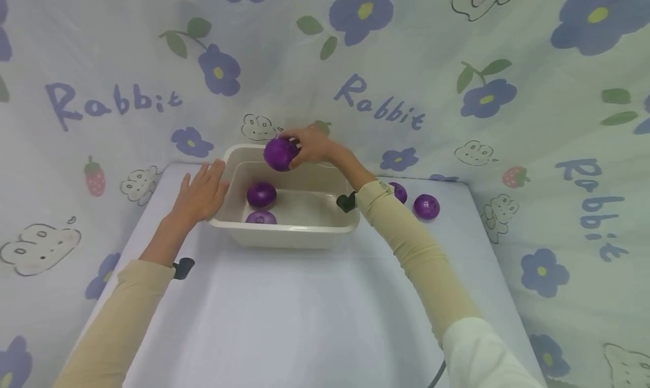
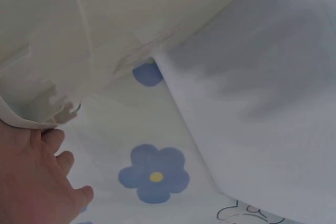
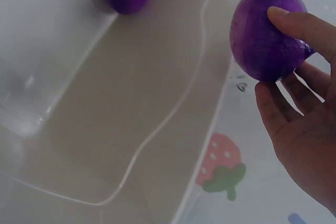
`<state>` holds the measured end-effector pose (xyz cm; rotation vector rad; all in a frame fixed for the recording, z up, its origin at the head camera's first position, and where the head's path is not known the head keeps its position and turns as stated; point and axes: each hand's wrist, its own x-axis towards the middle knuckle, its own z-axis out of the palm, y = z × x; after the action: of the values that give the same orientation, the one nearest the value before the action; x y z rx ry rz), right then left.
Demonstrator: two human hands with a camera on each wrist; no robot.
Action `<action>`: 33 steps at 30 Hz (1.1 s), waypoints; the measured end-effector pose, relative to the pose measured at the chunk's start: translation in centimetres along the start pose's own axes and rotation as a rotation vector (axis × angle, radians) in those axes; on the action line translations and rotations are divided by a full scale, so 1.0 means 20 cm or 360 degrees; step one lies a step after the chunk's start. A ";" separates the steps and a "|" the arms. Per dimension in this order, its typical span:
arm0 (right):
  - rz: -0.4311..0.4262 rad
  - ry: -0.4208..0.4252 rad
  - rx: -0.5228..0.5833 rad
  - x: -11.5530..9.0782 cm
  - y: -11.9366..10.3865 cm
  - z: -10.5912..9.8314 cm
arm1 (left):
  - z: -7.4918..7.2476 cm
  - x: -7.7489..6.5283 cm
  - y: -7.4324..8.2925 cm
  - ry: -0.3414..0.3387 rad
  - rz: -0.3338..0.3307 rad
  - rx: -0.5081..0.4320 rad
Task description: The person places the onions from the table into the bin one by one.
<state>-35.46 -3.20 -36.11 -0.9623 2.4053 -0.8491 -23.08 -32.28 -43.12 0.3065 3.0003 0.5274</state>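
My right hand (image 1: pixel 313 145) grips a purple onion (image 1: pixel 280 154) between thumb and fingers above the far rim of a cream plastic basin (image 1: pixel 284 239). The right wrist view shows this held onion (image 3: pixel 265 35) with its pointed end toward the palm. My left hand (image 1: pixel 202 193) rests on the basin's left rim, fingers extended. Inside the basin, at its left end, lie a dark purple onion (image 1: pixel 261 195) and a paler one (image 1: pixel 261 217). In the left wrist view the hand (image 2: pixel 37 177) touches the rim from outside.
Two more purple onions, one partly behind the right sleeve (image 1: pixel 398 192) and one (image 1: pixel 426 207) in the open, lie on the white table (image 1: pixel 304 309) right of the basin. A patterned curtain (image 1: pixel 284 66) rises behind the table. A dark cable (image 1: pixel 438 374) shows near the front.
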 end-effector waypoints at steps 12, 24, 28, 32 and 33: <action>0.0059 -0.0200 -0.0269 0.08 0.10 0.19 | -0.01 0.00 0.01 -0.0004 0.0000 0.0021; 0.0071 -0.0353 -0.0387 0.12 0.14 0.27 | 0.00 -0.01 0.00 -0.0025 -0.0024 0.0015; 0.0104 -0.0391 -0.0403 0.14 0.16 0.30 | 0.00 -0.01 0.00 -0.0038 -0.0029 0.0031; 0.0095 -0.0409 -0.0425 0.16 0.18 0.34 | -0.01 -0.02 0.00 -0.0051 -0.0028 0.0049; 0.0086 -0.0412 -0.0443 0.17 0.18 0.35 | -0.01 -0.02 0.00 -0.0052 -0.0028 0.0048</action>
<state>-35.46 -6.25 -44.05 -1.0316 2.3462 -0.3492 -22.78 -32.33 -42.90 0.2880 2.9789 0.4709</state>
